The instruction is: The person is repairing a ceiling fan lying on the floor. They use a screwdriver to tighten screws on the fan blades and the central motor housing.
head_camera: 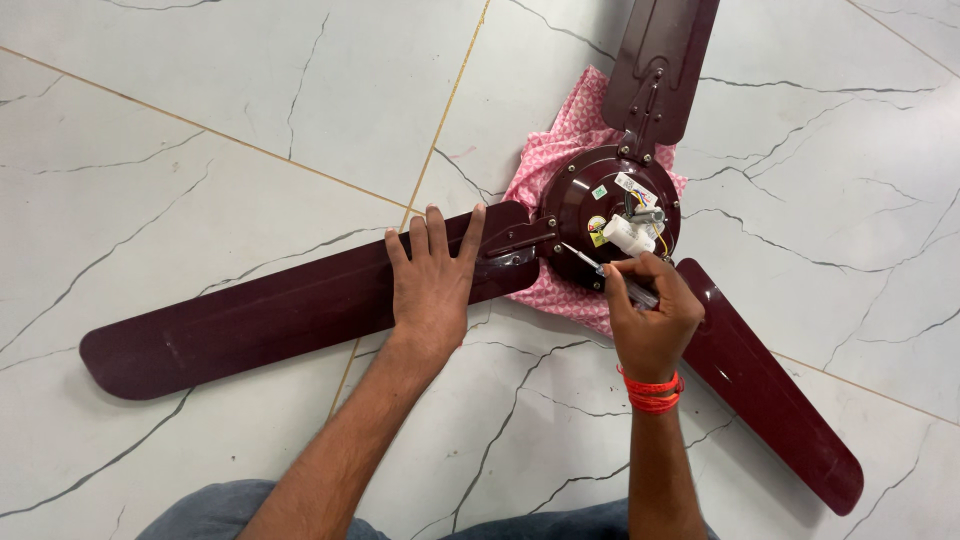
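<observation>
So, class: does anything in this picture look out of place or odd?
Yes. A maroon ceiling fan lies on the tiled floor, its hub on a pink cloth. The left hand presses one blade; the right hand holds a screwdriver.

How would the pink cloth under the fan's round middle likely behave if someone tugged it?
The pink cloth looks thin and rumpled, so probably floppy and light. The fan's middle sits on it, so it would likely stay pinned or drag. The left hand pressing one blade adds to that.
</observation>
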